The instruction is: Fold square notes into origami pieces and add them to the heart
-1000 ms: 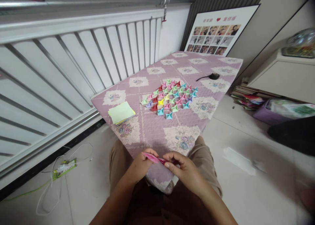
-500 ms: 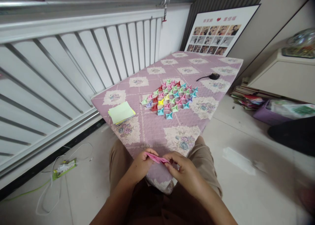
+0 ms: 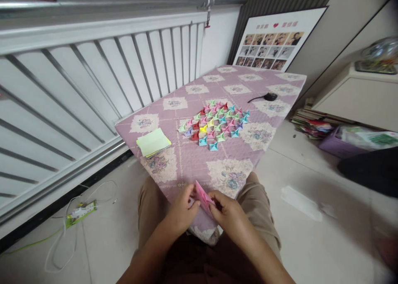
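Note:
A folded pink paper (image 3: 203,197) is over the near corner of the cloth-covered table, tilted with one point up. My right hand (image 3: 228,209) pinches its right side between thumb and fingers. On the other side, my left hand (image 3: 183,207) has its thumb and fingers apart beside the paper; whether a fingertip touches it is hard to tell. Farther back, several small folded paper pieces (image 3: 203,129) in many colours stand in rows. To their left lies a stack of light green and yellow paper sheets (image 3: 154,142).
The table (image 3: 192,163) has a purple flowered cloth. A black object with a short cord (image 3: 270,96) lies toward its right edge. A white radiator (image 3: 124,68) runs along the left. On the floor are a power strip (image 3: 81,213) and a purple bin (image 3: 336,145).
The pink paper has turned from nearly flat to steeply tilted. My left hand has opened from its grip on the left end and moved slightly down, while my right hand keeps hold.

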`<state>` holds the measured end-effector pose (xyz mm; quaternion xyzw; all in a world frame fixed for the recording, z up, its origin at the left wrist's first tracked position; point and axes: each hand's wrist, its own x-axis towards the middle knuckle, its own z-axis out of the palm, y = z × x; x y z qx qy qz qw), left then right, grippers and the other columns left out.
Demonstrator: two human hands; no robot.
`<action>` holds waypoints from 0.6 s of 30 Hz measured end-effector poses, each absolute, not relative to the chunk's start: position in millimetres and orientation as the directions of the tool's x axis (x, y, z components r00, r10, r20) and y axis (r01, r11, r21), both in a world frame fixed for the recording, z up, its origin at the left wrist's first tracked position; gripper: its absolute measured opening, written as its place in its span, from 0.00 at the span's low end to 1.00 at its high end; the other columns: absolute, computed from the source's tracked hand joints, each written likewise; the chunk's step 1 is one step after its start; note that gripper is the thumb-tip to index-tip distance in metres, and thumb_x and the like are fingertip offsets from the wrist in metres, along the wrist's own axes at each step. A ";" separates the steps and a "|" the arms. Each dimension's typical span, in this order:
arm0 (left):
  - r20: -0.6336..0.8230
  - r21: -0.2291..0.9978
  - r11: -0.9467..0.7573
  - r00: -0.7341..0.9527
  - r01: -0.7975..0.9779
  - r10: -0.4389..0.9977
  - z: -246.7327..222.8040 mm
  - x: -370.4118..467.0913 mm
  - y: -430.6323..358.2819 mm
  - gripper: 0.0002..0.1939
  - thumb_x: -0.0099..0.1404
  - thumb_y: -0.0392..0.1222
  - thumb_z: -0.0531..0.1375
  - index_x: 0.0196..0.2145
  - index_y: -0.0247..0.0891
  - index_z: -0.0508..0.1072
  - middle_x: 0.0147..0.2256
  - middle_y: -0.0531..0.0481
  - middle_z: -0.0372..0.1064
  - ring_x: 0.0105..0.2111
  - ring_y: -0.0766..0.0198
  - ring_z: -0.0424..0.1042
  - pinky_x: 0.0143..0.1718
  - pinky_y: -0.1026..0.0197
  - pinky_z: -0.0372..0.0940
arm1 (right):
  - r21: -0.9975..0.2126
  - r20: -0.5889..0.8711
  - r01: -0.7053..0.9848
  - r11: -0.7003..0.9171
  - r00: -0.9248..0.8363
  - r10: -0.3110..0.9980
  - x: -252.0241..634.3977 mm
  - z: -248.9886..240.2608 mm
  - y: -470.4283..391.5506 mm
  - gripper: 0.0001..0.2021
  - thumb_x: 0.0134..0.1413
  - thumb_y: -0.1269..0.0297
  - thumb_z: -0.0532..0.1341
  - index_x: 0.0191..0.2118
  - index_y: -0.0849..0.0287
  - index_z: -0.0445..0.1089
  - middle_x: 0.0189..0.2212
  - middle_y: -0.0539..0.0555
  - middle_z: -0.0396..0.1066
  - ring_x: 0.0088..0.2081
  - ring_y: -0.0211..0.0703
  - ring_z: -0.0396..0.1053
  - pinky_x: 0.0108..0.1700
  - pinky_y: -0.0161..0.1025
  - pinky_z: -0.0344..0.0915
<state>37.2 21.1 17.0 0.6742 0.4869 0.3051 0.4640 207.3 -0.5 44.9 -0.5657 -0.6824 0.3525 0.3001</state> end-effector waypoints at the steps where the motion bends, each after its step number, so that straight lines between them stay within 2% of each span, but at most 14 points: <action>1: 0.025 0.882 -0.160 0.296 0.443 0.955 16.5 37.9 19.1 0.26 0.60 0.32 0.55 0.56 0.40 0.59 0.49 0.45 0.65 0.47 0.59 0.67 0.51 0.51 0.63 | -0.822 0.003 0.562 0.095 -0.163 0.987 206.8 43.1 -0.6 0.08 0.56 0.67 0.53 0.40 0.56 0.67 0.25 0.48 0.68 0.27 0.37 0.66 0.31 0.33 0.60; 3: 0.188 0.764 -0.310 0.265 0.566 0.946 16.9 39.5 14.6 0.30 0.61 0.32 0.55 0.60 0.41 0.54 0.53 0.42 0.61 0.51 0.56 0.64 0.53 0.48 0.61 | -0.811 -0.004 0.581 0.067 -0.120 0.993 205.8 39.2 -0.7 0.15 0.54 0.67 0.53 0.49 0.57 0.63 0.24 0.47 0.67 0.25 0.37 0.66 0.30 0.33 0.60; 5: 0.313 0.631 -0.449 0.322 0.633 0.894 19.9 40.9 11.0 0.27 0.63 0.32 0.53 0.60 0.41 0.56 0.54 0.41 0.59 0.53 0.54 0.62 0.54 0.48 0.61 | -0.792 -0.001 0.609 0.051 -0.085 0.996 204.9 36.2 -0.5 0.21 0.53 0.67 0.53 0.54 0.58 0.58 0.23 0.46 0.67 0.24 0.38 0.65 0.29 0.33 0.60; 8: 0.322 0.508 -0.568 0.469 0.647 0.822 28.8 41.8 10.4 0.19 0.66 0.33 0.51 0.53 0.42 0.65 0.52 0.42 0.62 0.49 0.56 0.66 0.49 0.52 0.65 | -0.783 -0.008 0.621 0.038 -0.071 0.997 204.5 34.9 -0.8 0.23 0.53 0.66 0.54 0.56 0.59 0.56 0.23 0.46 0.67 0.24 0.38 0.66 0.28 0.33 0.60; 11: 0.220 0.495 -0.606 0.584 0.623 0.781 37.9 39.9 16.6 0.14 0.68 0.36 0.50 0.47 0.41 0.71 0.52 0.43 0.63 0.48 0.55 0.66 0.48 0.53 0.64 | -0.780 -0.028 0.625 0.032 -0.087 0.996 205.0 36.7 -2.1 0.24 0.53 0.66 0.53 0.57 0.58 0.55 0.23 0.46 0.66 0.23 0.38 0.66 0.28 0.33 0.60; 15: 0.145 0.549 -0.637 0.689 0.541 0.710 42.7 35.4 28.8 0.13 0.68 0.38 0.51 0.45 0.40 0.72 0.52 0.42 0.64 0.47 0.54 0.66 0.49 0.52 0.62 | -0.762 -0.043 0.646 0.042 -0.116 0.992 206.5 38.8 -4.0 0.24 0.52 0.67 0.53 0.57 0.58 0.56 0.24 0.47 0.67 0.25 0.40 0.67 0.29 0.34 0.60; 18: 0.109 0.598 -0.615 0.708 0.514 0.698 45.3 34.1 34.5 0.11 0.66 0.37 0.52 0.44 0.41 0.71 0.48 0.45 0.67 0.44 0.57 0.67 0.48 0.55 0.61 | -0.769 -0.043 0.637 0.055 -0.137 0.990 207.9 39.3 -5.0 0.22 0.53 0.67 0.53 0.56 0.58 0.57 0.25 0.48 0.68 0.26 0.40 0.67 0.29 0.34 0.60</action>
